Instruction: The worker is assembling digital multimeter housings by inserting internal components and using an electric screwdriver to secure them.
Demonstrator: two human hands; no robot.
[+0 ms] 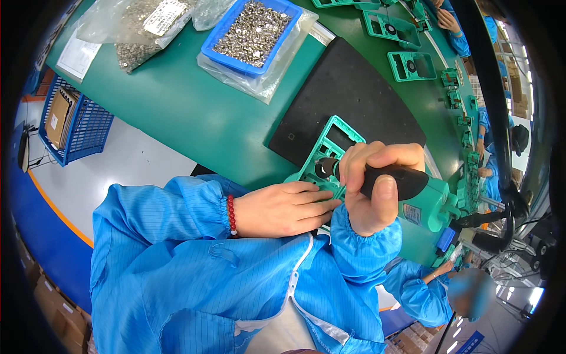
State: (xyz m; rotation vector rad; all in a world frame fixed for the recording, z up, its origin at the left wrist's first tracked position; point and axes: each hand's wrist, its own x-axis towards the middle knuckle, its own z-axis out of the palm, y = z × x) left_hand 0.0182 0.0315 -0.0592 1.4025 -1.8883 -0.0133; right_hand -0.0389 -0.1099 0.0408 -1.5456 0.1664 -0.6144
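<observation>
My right hand is wrapped round a green and black electric screwdriver. The tool lies tilted, its dark front end pointing left into a green plastic housing. My fingers partly cover that front end, so I cannot see the bit or any screw under it. With fingers stretched out, my left hand rests on the near side of the housing; its thumb is hidden. The housing is an open frame with cut-outs, resting at the near edge of a black mat.
A blue tray of small metal parts sits on a plastic bag at the far side, beside a clear bag of similar parts. More green housings line the bench's right side. A blue basket stands left; co-workers sit at right.
</observation>
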